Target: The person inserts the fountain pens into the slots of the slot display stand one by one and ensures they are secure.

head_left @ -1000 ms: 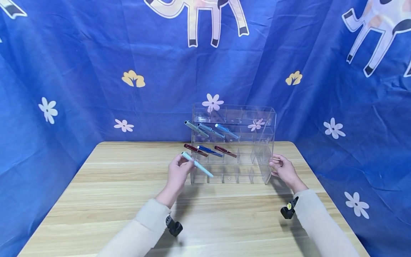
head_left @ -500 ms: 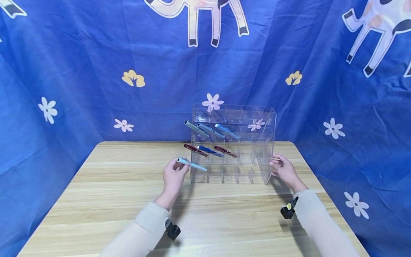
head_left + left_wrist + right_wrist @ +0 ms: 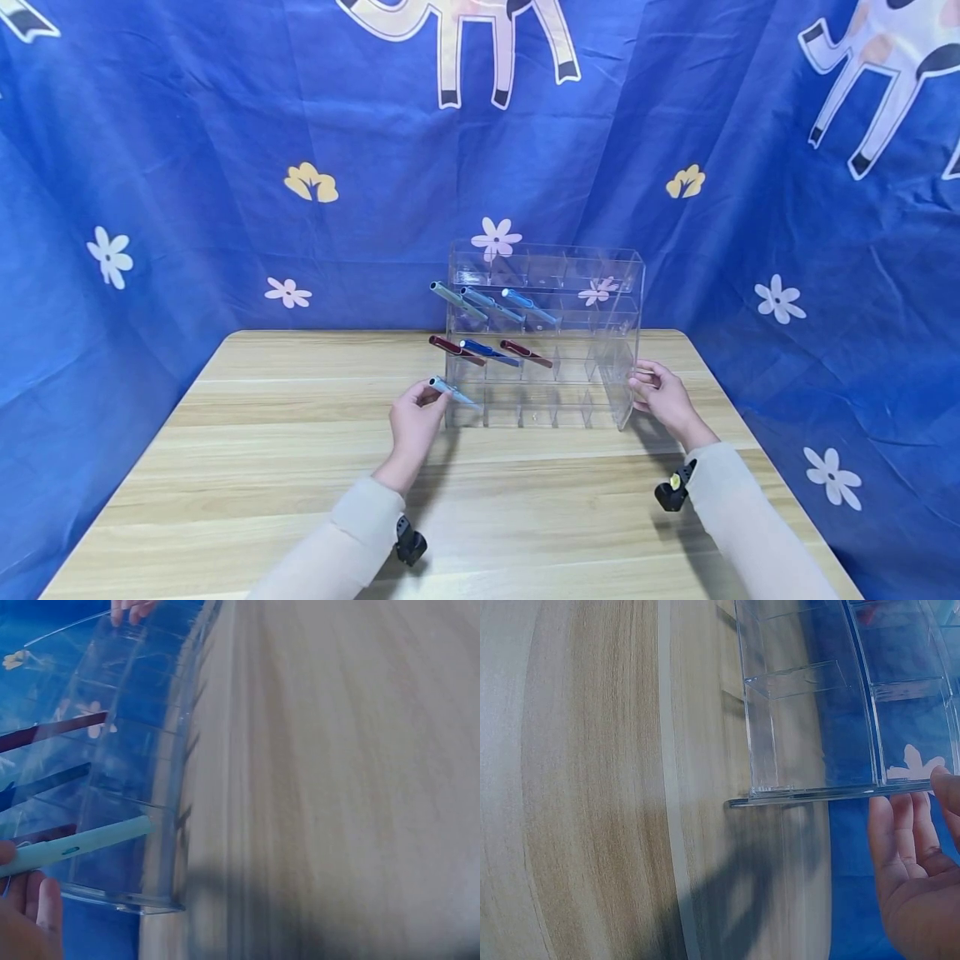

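Note:
My left hand pinches a light blue pen near its upper, capped end, between thumb and fingers. The pen slants down to the right at the bottom-left compartment of a clear acrylic pen rack. Its lower end looks faint, as if behind the clear front, though I cannot tell how deep it sits. In the left wrist view the pen crosses the rack's end. My right hand touches the rack's right side panel; in the right wrist view its fingertips meet the outer face.
In the middle tier lean a dark red pen, a blue pen and another dark red pen. Above them lean a green pen and two blue pens. A blue curtain hangs behind the wooden table.
My left hand first drew the light blue pen left and down, then brought it slightly right and lower, to the bottom-left compartment. The right hand and the rack have stayed put.

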Motion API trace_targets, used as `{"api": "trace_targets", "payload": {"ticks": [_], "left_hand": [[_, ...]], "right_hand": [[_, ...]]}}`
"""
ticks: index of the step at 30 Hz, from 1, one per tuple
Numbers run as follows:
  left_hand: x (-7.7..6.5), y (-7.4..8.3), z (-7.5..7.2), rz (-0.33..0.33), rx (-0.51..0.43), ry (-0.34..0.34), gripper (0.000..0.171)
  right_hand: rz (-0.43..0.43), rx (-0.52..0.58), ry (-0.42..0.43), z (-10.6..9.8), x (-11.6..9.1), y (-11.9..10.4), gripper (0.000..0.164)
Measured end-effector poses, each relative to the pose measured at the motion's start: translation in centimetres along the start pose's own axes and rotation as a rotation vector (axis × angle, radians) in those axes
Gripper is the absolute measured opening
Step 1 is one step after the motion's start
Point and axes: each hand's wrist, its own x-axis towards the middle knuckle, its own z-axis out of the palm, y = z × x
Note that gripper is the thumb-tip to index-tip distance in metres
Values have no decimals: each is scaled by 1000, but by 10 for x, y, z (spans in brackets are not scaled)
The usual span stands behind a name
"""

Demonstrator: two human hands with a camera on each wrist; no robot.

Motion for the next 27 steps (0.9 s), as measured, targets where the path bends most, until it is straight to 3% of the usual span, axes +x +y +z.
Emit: {"api": "trace_targets", "payload": {"ticks": [7, 17, 27], "left_hand": [[-2, -2, 2, 19, 33, -9, 12], [-4, -8, 4, 99, 94, -18, 19], [-4, -14, -1, 64, 71, -2, 19]], "right_hand": [[-8, 5, 1, 1, 1, 1, 45], [-18, -5, -1, 0, 1, 3, 44], [-17, -12, -3, -1, 1, 3, 45]]}}
